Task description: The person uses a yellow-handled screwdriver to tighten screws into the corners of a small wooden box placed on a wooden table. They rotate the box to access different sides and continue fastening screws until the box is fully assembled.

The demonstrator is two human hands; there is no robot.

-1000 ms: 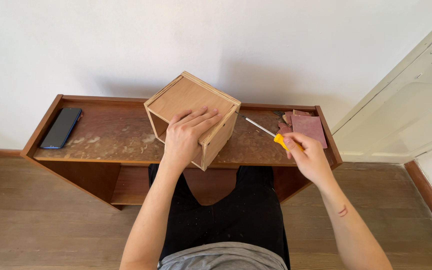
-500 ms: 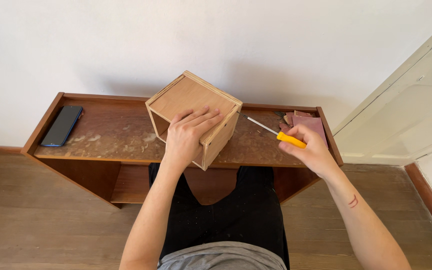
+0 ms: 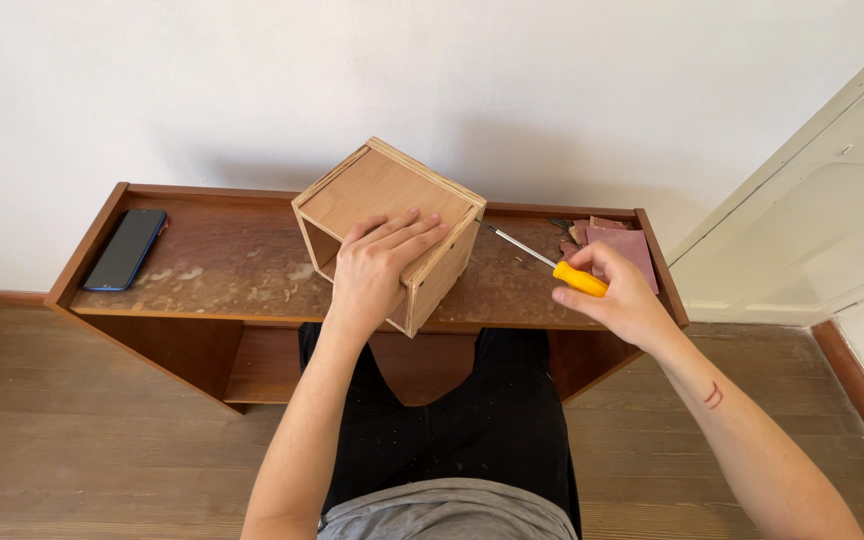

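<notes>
On top of the low wooden table [image 3: 202, 285] sits a wooden box [image 3: 392, 225], tipped so one corner points up and its open side faces left. The left hand [image 3: 377, 265] lies flat on the top of the box, fingers spread out, pressing down and not gripping. It keeps the box from sliding.

The right hand [image 3: 617, 300] is closed around the yellow handle of a screwdriver [image 3: 552, 265]. The thin metal tip points toward the right side of the box. The tip is near the box, but it does not touch it.

Behind the right hand lie some reddish sheets of sandpaper [image 3: 620, 240], right at the end of the table. Far off at the left end lies a dark phone [image 3: 127, 248], well apart from the box. Bits of pale dust and wood crumbs lie on the table between the phone and the box.

To do this part well, I think the flat hand should push down firmly so the box cannot rock on its corner. The screwdriver should go in straight, not slanted, so the tip stays put and does not slip off and scratch the wood. The fingers of the left hand should stay on top, away from where the sharp tip lands. A slow, steady move would be safest here, because the box is standing on a tilt and could turn.
</notes>
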